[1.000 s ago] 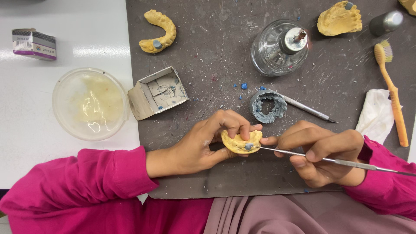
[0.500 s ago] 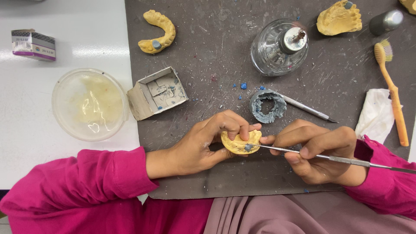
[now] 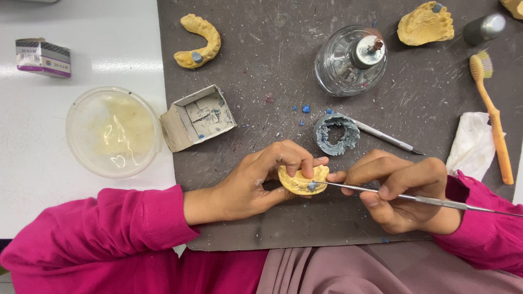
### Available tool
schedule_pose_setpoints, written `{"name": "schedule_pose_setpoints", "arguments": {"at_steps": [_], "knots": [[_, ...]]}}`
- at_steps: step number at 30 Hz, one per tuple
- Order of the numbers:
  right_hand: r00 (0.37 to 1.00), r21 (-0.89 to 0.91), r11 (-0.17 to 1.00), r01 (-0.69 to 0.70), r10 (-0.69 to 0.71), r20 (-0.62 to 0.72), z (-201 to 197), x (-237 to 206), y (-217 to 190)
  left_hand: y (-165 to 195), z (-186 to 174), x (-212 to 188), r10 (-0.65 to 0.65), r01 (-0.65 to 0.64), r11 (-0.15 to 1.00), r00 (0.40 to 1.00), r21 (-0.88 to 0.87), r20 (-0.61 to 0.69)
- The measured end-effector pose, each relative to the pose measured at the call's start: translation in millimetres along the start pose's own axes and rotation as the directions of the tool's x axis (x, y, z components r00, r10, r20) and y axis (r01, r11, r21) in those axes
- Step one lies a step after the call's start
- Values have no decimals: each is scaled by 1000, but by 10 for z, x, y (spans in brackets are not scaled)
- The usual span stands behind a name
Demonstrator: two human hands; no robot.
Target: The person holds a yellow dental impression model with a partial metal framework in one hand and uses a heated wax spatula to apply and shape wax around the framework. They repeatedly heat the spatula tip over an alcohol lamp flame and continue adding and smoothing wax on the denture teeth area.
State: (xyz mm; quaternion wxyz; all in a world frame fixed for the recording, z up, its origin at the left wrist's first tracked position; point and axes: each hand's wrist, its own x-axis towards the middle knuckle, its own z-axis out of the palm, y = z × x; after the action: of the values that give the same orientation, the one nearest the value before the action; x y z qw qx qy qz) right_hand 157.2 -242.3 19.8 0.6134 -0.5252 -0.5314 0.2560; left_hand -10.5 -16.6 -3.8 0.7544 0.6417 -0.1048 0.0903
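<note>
On the grey mat [image 3: 261, 228] our left hand [image 3: 256, 182] grips the yellow cast [image 3: 302, 179] near the front edge, fingers wrapped over its rim. Our right hand [image 3: 400, 190] pinches a thin metal tool [image 3: 414, 198] like a pen, its tip on the blue wax spot [image 3: 311, 187]. We judge the cast stiff, light and brittle (chips easily), so we hold its thick base, not the teeth.

The left hand [image 3: 256, 182] has its fingers curled in a pinch; the right hand [image 3: 400, 190] pinches too, fingertips nearly touching the left ones.
</note>
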Motion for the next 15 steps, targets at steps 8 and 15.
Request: {"name": "schedule_pose_setpoints", "arguments": {"at_steps": [8, 15], "knots": [[1000, -29, 1000, -3, 3, -22, 0, -14, -5, -17, 10, -1, 10, -10, 1000, 1000, -16, -8], [1000, 19, 1000, 6, -6, -1, -11, 2, 3, -17, 6, -2, 7, -7, 1000, 1000, -20, 0]]}}
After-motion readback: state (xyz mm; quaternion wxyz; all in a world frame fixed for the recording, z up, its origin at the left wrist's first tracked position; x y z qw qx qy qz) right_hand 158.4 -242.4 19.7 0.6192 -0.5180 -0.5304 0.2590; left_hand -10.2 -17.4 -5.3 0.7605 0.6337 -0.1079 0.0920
